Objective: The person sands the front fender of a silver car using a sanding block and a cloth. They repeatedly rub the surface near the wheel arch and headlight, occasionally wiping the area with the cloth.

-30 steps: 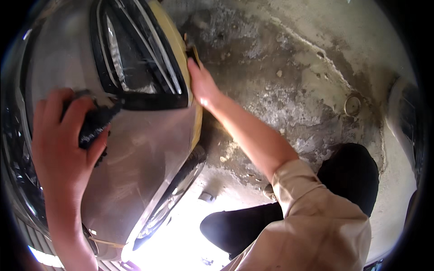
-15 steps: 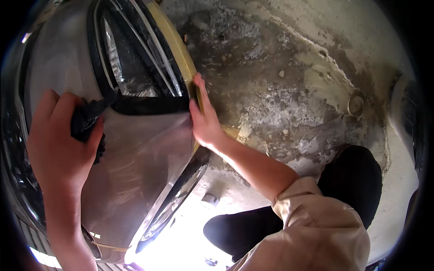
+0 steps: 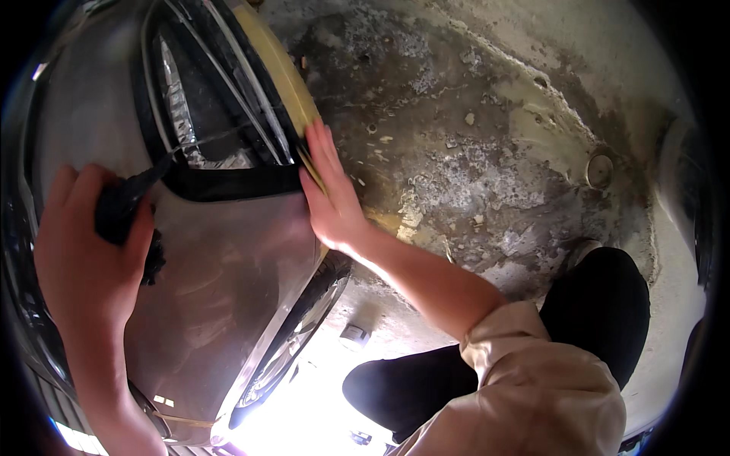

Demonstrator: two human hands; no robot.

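A grey-brown car body panel [image 3: 217, 281] with a small rear side window [image 3: 209, 114] fills the left side. My left hand [image 3: 84, 243] is closed around a bunched black cloth [image 3: 122, 209], resting at the panel beside the window. One dark tip of the cloth points at the black window trim [image 3: 236, 182]. My right hand [image 3: 334, 194] lies with fingers stretched along the car's side, just past the window's lower corner. Its fingertips touch the yellowish strip [image 3: 277, 64] along the car's edge. The palm side is hidden.
Stained, rough concrete floor [image 3: 487, 182] spreads right of the car, with a round cover [image 3: 598, 172] in it. Below my right arm are a wheel [image 3: 331, 270], a tail light [image 3: 270, 365] and strong glare. My dark-trousered knee [image 3: 601, 304] is bent at the right. Another vehicle's edge shows far right.
The car and both hands sit slightly further left in view. My left hand still grips the cloth; my right hand stays against the car's side, its fingers a little straighter.
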